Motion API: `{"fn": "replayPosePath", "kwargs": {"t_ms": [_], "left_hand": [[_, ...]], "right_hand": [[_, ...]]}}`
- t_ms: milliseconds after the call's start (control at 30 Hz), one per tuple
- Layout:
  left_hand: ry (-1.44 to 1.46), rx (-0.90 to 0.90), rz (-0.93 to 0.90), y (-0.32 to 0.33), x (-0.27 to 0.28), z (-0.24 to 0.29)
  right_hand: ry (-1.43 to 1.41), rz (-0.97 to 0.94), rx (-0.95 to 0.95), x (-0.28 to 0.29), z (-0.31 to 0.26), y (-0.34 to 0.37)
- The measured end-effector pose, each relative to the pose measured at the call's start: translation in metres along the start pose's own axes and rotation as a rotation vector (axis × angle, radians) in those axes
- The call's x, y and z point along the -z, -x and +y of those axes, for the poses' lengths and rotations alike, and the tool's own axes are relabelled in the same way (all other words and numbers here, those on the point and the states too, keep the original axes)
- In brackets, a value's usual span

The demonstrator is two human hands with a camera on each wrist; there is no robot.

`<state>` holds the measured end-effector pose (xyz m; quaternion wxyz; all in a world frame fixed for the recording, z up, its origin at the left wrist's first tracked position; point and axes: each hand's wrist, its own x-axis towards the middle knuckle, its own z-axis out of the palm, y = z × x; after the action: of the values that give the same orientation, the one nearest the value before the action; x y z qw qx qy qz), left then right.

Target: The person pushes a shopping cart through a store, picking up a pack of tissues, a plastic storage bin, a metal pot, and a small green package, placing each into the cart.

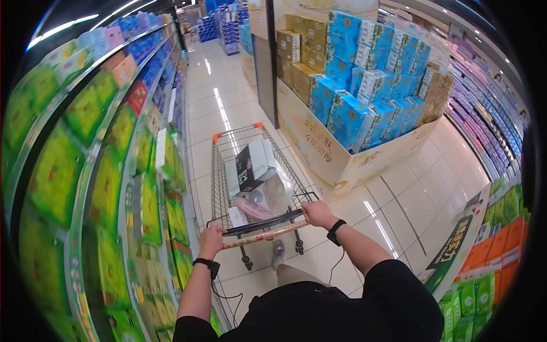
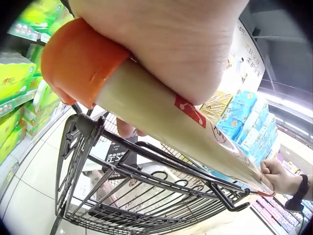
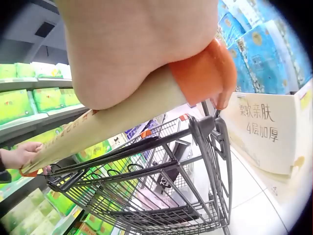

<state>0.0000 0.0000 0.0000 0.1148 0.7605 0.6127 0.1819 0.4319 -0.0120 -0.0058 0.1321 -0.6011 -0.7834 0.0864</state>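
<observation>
Both hands are on the handle bar (image 1: 262, 235) of a wire shopping cart (image 1: 219, 171). The left hand (image 1: 211, 240) grips the bar's left end, by the orange end cap (image 2: 83, 58) in the left wrist view. At the right end the right hand (image 1: 319, 214) grips it beside another orange cap (image 3: 203, 73). Inside the basket lie a white package with a black label (image 1: 245, 169), a clear plastic bag (image 1: 278, 192), a pinkish package (image 1: 250, 206) and a small white box (image 1: 237, 216).
Shelves of green packages (image 1: 54, 171) line the left side. To the right stands a cardboard display bin (image 1: 319, 142) with blue packs (image 1: 346, 117) and gold packs (image 1: 310, 43). A tiled aisle floor (image 1: 208, 85) runs ahead. Orange and green packs (image 1: 484, 256) are at lower right.
</observation>
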Motion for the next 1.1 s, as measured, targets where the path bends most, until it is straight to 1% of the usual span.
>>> {"fn": "replayPosePath", "kwargs": {"t_ms": [67, 100, 167, 233, 333, 433, 467, 500, 567, 633, 700, 767, 867, 967, 1033, 1067, 1100], "left_hand": [[0.143, -0.012, 0.051, 0.002, 0.012, -0.004], [0.180, 0.015, -0.001, -0.034, -0.026, 0.006], [0.243, 0.093, -0.090, -0.058, -0.028, -0.007], [0.237, 0.087, -0.065, -0.104, -0.022, -0.010], [0.186, 0.096, -0.081, -0.152, -0.021, -0.028], [0.205, 0.093, -0.044, -0.202, -0.023, -0.050], [0.211, 0.116, -0.044, -0.218, -0.023, -0.056], [0.214, 0.123, -0.050, -0.234, -0.023, -0.062], [0.159, 0.097, -0.032, -0.271, -0.026, -0.072], [0.162, 0.102, -0.027, -0.306, -0.020, -0.071], [0.121, 0.079, -0.073, -0.339, -0.013, -0.069], [0.138, 0.094, -0.097, -0.375, -0.016, -0.078], [0.102, 0.067, -0.081, -0.428, -0.026, -0.102], [0.162, 0.072, -0.047, -0.478, -0.028, -0.109], [0.104, 0.077, 0.020, -0.510, -0.025, -0.109], [0.114, 0.093, -0.030, -0.526, -0.021, -0.110], [0.119, 0.088, -0.039, -0.542, -0.021, -0.115]], "right_hand": [[-0.037, -0.020, -0.040, 0.011, -0.018, -0.001], [-0.026, -0.083, -0.067, 0.016, 0.020, -0.027], [-0.045, -0.112, -0.058, 0.017, 0.019, -0.051], [-0.071, -0.092, -0.045, 0.015, 0.033, -0.100], [-0.147, -0.121, -0.050, 0.003, 0.042, -0.151], [-0.163, -0.137, -0.043, -0.003, 0.052, -0.206], [-0.183, -0.104, -0.025, -0.009, 0.057, -0.223], [-0.184, -0.114, -0.027, -0.012, 0.059, -0.240], [-0.215, -0.124, -0.046, -0.011, 0.069, -0.277], [-0.178, -0.131, -0.045, -0.004, 0.075, -0.311], [-0.160, -0.165, -0.039, -0.002, 0.082, -0.346], [-0.148, -0.158, -0.043, 0.000, 0.091, -0.379], [-0.137, -0.134, -0.060, -0.003, 0.100, -0.424], [-0.135, -0.124, -0.089, -0.017, 0.125, -0.474], [-0.144, -0.128, -0.114, -0.020, 0.134, -0.507], [-0.157, -0.134, -0.131, -0.018, 0.137, -0.522], [-0.167, -0.143, -0.151, -0.011, 0.135, -0.536]]}}
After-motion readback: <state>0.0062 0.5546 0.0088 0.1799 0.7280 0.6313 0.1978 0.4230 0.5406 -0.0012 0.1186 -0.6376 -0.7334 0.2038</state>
